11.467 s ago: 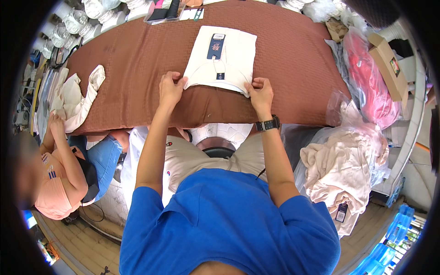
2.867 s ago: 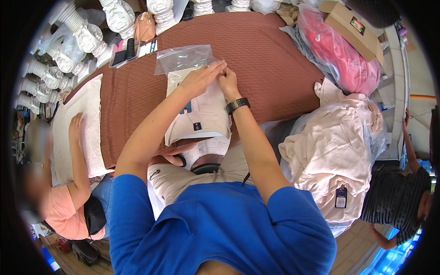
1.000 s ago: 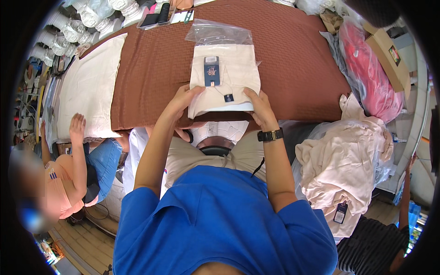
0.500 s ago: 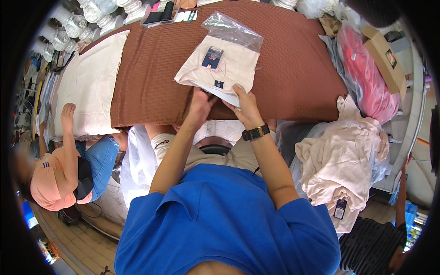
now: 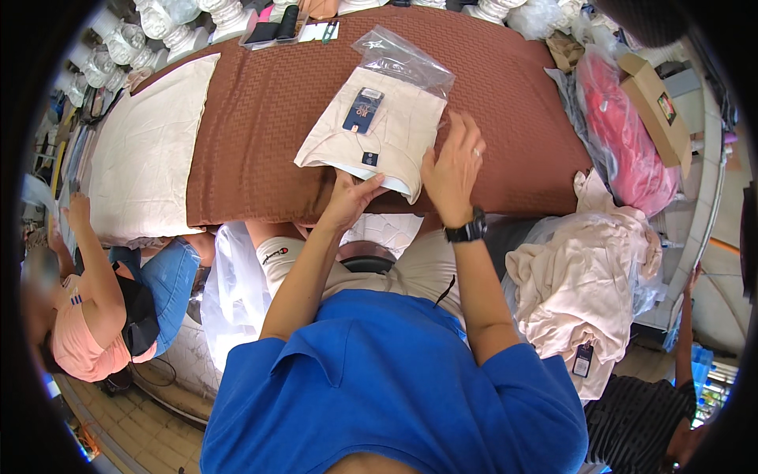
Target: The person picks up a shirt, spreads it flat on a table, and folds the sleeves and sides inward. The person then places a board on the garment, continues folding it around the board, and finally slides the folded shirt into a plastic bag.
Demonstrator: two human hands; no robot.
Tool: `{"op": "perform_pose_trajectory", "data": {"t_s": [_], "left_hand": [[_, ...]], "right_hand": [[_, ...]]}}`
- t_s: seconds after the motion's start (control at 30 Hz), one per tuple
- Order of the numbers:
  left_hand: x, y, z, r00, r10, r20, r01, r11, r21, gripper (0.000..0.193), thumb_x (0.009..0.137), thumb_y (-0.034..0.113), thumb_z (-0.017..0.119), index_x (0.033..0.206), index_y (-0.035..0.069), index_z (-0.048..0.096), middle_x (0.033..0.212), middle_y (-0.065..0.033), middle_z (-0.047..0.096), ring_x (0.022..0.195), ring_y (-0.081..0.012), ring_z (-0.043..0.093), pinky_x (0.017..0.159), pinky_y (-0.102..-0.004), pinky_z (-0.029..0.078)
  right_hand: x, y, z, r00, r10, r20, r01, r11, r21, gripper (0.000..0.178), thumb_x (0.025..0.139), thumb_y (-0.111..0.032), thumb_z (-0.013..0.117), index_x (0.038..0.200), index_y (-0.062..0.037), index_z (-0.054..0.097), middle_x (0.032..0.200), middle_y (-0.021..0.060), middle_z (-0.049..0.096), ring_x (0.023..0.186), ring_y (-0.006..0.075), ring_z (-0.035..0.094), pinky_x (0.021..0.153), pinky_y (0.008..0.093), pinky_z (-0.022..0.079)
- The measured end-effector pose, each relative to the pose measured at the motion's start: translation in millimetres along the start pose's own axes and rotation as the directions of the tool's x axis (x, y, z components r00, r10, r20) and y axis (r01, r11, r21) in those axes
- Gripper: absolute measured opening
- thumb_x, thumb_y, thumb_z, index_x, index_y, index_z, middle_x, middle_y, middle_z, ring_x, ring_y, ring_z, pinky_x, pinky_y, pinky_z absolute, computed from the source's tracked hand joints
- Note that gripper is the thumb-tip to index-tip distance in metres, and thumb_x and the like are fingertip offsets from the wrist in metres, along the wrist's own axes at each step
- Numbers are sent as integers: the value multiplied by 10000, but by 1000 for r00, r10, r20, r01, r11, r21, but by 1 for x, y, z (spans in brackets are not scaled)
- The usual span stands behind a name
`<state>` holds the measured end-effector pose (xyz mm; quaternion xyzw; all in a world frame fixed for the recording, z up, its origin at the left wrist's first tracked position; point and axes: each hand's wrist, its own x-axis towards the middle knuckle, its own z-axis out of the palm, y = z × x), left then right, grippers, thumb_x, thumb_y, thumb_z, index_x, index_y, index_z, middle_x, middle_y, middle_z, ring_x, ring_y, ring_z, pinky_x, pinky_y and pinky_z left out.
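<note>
A folded cream garment [image 5: 395,118] lies tilted near the table's front edge, a navy hang tag [image 5: 363,110] and a small dark label [image 5: 369,159] on top. Past its far edge stretches a clear plastic bag [image 5: 407,59]; how much of the garment the bag covers is hard to see. My left hand [image 5: 351,201] grips the near edge, thumb on top and fingers underneath, where a pale sheet [image 5: 399,186] peeks out. My right hand [image 5: 455,166] hovers beside the garment's right side, fingers apart and holding nothing.
A brown textured cloth [image 5: 268,134] covers the table. Another cream piece [image 5: 150,142] lies at left, near a seated person [image 5: 95,316]. On my right are piled cream garments [image 5: 572,276], a red plastic-wrapped bundle [image 5: 624,134] and a cardboard box [image 5: 655,107]. White balusters [image 5: 166,28] line the back.
My right hand has let go of the garment's near edge and moved up along its right side. My left hand has shifted its hold toward the middle of that edge.
</note>
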<state>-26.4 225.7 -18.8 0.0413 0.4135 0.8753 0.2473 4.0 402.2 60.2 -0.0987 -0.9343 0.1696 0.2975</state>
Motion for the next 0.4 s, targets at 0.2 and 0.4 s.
{"op": "perform_pose_trajectory", "data": {"t_s": [0.2, 0.4], "left_hand": [[3, 0, 4, 1000, -18, 10, 18, 1000, 14, 708, 897, -59, 627, 1471, 13, 219, 1346, -172, 503, 1186, -272, 591, 967, -401, 555], [6, 1, 4, 997, 74, -10, -74, 996, -44, 707, 886, -67, 635, 1471, 38, 252, 1371, -165, 491, 1230, -293, 569, 989, -417, 538]], "right_hand": [[38, 58, 50, 923, -374, 96, 374, 927, 16, 436, 835, -20, 547, 1265, -64, 602, 1285, 187, 592, 1237, 384, 512, 1020, 551, 391], [55, 24, 17, 832, 116, 543, -127, 992, -17, 436, 862, -85, 591, 1296, -123, 613, 1315, 208, 602, 1326, 333, 486, 1087, 499, 375]]}}
